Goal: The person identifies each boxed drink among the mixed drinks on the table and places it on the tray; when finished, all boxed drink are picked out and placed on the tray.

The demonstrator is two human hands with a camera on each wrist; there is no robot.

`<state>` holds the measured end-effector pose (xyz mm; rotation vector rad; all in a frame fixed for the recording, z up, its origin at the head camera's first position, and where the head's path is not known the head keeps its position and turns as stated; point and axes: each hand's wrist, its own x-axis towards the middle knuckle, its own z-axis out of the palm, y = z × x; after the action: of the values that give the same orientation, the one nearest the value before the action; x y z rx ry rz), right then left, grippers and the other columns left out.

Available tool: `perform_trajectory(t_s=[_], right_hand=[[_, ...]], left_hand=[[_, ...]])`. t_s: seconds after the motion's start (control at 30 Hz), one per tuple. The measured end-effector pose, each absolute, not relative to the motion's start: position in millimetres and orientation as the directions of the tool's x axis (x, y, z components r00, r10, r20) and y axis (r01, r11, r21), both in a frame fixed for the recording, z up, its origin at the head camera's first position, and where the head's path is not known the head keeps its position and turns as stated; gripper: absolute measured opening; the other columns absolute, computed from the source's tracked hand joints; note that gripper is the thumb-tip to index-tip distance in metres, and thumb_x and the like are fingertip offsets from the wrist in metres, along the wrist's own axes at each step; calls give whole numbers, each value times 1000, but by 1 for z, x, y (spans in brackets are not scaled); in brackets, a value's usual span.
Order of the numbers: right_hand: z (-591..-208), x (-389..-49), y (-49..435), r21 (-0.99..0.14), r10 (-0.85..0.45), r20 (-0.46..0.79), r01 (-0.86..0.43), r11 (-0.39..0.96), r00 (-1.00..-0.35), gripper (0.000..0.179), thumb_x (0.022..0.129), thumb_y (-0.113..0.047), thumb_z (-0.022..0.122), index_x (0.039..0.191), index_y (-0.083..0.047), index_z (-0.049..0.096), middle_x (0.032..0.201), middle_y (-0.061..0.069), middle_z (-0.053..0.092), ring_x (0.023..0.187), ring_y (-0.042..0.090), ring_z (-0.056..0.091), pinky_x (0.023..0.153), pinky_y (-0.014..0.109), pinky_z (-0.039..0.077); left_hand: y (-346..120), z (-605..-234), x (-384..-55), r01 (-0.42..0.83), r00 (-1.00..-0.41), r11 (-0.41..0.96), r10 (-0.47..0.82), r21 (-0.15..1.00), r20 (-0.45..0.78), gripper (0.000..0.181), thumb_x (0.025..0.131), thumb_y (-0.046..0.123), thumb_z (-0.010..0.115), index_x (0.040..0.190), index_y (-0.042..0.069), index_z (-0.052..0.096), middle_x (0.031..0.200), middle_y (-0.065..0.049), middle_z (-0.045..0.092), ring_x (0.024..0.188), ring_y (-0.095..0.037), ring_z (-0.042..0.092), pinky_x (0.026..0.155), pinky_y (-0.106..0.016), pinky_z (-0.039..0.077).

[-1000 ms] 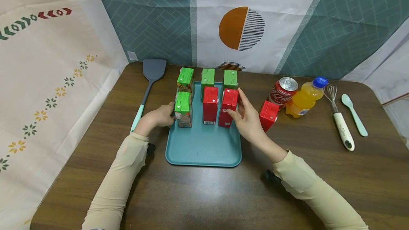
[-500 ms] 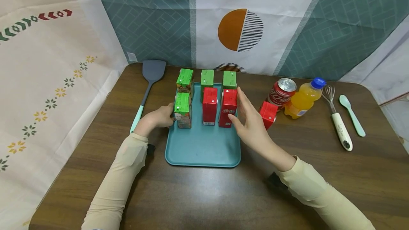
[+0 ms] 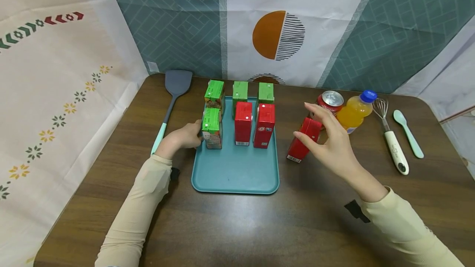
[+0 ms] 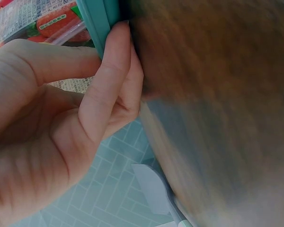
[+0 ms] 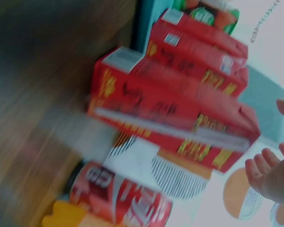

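Observation:
My left hand [image 3: 185,136] pinches the left rim of a teal tray [image 3: 235,172], thumb and fingers on either side of the rim [image 4: 97,28] in the left wrist view. On the tray stand two red drink cartons [image 3: 243,125] and several green-topped cartons [image 3: 213,125]. Another red carton [image 3: 296,150] stands on the table just right of the tray. Over it is my right hand [image 3: 339,151], thumb and fingers spread to either side of its top. The right wrist view shows these fingers [image 5: 261,165] apart from the carton [image 5: 173,106].
Behind the right hand stand a red soda can [image 3: 331,100] and an orange drink bottle [image 3: 354,112]. A whisk [image 3: 396,151] and a mint spoon [image 3: 409,135] lie farther right. A grey spatula [image 3: 177,83] lies left of the tray. A patterned cloth [image 3: 178,19] hangs behind the table.
My right hand has left the right-hand red carton on the tray and moved right, over the carton on the table. My left hand stays on the tray rim.

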<state>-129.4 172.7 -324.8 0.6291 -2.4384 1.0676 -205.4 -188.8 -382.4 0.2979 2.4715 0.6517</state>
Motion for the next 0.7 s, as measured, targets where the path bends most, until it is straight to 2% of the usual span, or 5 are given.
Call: perform_trajectory(t_s=[0.17, 0.33, 0.4, 0.57, 0.7], right_hand=[[-330, -132, 189, -584, -250, 467, -508, 633, -849, 76, 71, -7, 81, 137, -15, 46, 134, 7, 49, 103, 23, 52, 79, 10, 39], [-339, -134, 199, -601, -257, 397, -461, 653, -881, 77, 71, -12, 82, 138, -9, 44, 132, 11, 49, 101, 25, 52, 80, 10, 37], [-344, -135, 202, -607, -255, 362, -434, 666, -897, 78, 72, -16, 82, 138, -9, 43, 131, 11, 50, 103, 25, 52, 84, 18, 39], [-357, -137, 207, -653, -252, 266, -366, 663, -930, 84, 75, -21, 80, 143, -9, 34, 130, 15, 49, 108, 32, 53, 91, 48, 43], [-363, -137, 208, -702, -255, 213, -329, 631, -943, 87, 77, -20, 78, 146, -9, 25, 133, 19, 46, 112, 38, 54, 92, 52, 42]], left_hand=[[-189, -382, -205, 73, -822, 851, 347, 520, -451, 67, 92, 0, 44, 143, -14, 4, 102, -27, 60, 65, -21, 60, 56, -29, 43], [-189, -382, -204, 69, -823, 852, 343, 519, -452, 66, 92, 1, 44, 144, -14, 5, 98, -25, 60, 64, -21, 59, 56, -29, 43], [-189, -382, -204, 66, -824, 851, 341, 521, -453, 67, 92, 1, 45, 144, -14, 5, 96, -23, 60, 64, -21, 58, 55, -29, 43], [-189, -381, -204, 61, -824, 849, 340, 525, -454, 69, 90, -1, 45, 144, -13, 4, 93, -22, 62, 63, -21, 58, 54, -28, 43], [-188, -381, -205, 57, -821, 848, 341, 528, -458, 70, 91, -1, 45, 145, -12, 3, 92, -22, 62, 64, -21, 60, 55, -28, 43]])
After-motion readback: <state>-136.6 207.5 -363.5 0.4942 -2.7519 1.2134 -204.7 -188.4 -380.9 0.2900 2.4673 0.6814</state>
